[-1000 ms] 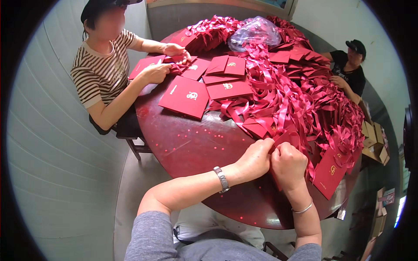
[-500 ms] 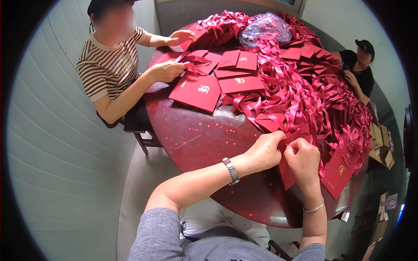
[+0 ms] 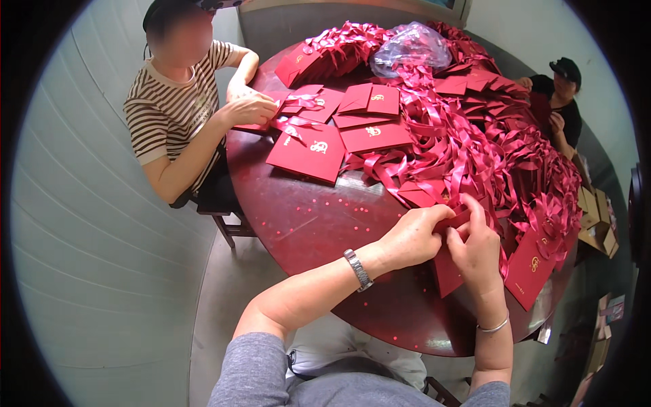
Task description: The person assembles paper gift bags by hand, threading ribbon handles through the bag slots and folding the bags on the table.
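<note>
- At the near edge of a dark red tabletop (image 3: 319,237), we see a red gift bag (image 3: 445,271) standing tilted, its upper part between the person's two hands.
- We judge this piece to be partway through handling: both hands work at its top, and no finished bow shows on it from here.
- Beyond it lies a large heap of ribbons (image 3: 447,139) and bags; we cannot tell which of these are finished and which remain.
- The left hand (image 3: 420,234), its forearm slanting in from the lower left, pinches the bag's upper edge between thumb and fingers.
- The right hand (image 3: 475,251), its forearm nearly upright, curls loosely with the index finger raised; we cannot tell whether it grips the bag.
- Just right of that hand, we find an emblem-marked bag (image 3: 527,275) lying near the tabletop's edge.
- Across the tabletop to the left, a co-worker in stripes (image 3: 163,108) bends both arms over flat bags (image 3: 308,152), some topped with pink ribbon.
</note>
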The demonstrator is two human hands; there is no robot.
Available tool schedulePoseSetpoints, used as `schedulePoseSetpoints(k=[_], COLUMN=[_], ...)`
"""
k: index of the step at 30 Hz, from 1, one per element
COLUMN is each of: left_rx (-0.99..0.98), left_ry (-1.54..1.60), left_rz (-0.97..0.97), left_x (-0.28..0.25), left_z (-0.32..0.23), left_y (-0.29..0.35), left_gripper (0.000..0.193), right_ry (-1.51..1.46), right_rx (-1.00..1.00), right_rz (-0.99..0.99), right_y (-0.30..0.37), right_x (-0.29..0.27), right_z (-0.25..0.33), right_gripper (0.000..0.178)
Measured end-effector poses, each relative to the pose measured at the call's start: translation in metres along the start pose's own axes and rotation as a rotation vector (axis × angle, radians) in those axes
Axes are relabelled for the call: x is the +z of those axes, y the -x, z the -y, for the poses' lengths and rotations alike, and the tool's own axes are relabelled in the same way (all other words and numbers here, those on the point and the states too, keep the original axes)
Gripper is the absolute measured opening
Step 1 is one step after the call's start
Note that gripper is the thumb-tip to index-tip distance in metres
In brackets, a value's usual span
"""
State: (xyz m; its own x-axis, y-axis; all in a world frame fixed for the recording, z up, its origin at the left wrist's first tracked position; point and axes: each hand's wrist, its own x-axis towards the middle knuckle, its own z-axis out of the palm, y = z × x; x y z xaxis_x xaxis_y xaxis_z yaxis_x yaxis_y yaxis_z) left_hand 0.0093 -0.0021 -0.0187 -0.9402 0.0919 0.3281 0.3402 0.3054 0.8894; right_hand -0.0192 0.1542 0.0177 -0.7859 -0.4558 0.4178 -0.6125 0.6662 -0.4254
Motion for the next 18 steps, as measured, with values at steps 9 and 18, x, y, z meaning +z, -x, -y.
schedulePoseSetpoints(k=[9, 18], left_rx=[-0.255, -0.423], left_ry=[0.256, 0.33], left_rz=[0.155, 0.325], left_x=[-0.017, -0.021], left_z=[-0.007, -0.01], left_y=[-0.012, -0.01], left_gripper=[0.033, 0.025], right_ry=[-0.116, -0.188], right_rx=[-0.179, -0.027], right_rz=[0.01, 0.093], right_y=[0.011, 0.019], right_x=[-0.008, -0.012], right_z=[-0.002, -0.001], right_gripper=[0.025, 0.017])
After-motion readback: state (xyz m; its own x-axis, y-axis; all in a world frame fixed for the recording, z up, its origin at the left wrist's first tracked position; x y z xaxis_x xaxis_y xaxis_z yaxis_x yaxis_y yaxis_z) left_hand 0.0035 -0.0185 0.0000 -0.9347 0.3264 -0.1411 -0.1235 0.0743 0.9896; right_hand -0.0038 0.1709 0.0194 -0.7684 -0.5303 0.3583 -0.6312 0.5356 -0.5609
